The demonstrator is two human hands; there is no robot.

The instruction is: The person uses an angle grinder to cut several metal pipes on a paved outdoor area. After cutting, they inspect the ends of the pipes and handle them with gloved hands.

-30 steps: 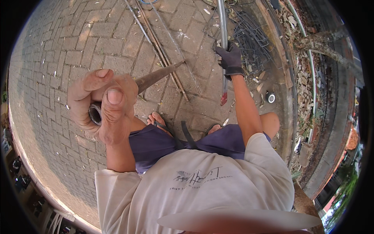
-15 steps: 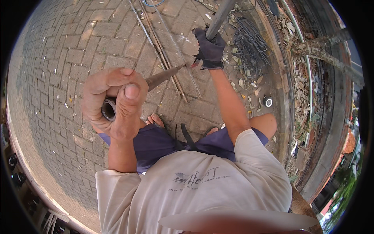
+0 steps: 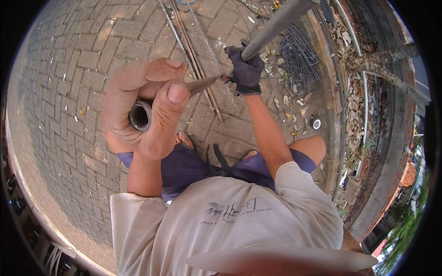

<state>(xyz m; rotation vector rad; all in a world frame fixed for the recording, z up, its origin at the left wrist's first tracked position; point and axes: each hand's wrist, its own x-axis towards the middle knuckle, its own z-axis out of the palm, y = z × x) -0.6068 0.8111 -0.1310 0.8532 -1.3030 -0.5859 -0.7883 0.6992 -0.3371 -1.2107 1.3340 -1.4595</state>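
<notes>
Brick paving point(image 3: 69, 69) fills the frame's left and top; leaf litter and a wire-mesh bundle point(image 3: 301, 60) lie upper right. Left hand point(image 3: 142, 108), bare, centre-left: fingers and thumb curled around the open end of a pipe point(image 3: 140, 115) whose shaft runs up-right. Right hand point(image 3: 246, 69), dark-gloved, top centre: fist closed around a grey bar point(image 3: 276, 23) slanting to the upper edge. Thin rods point(image 3: 198, 60) lie on the bricks between.

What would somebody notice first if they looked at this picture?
Probably the big bare left hand, close to the camera at left of centre, wrapped round the open end of a metal pipe. Next, the right hand in a dark glove, top centre, gripping a grey pole above the brick paving.
</notes>
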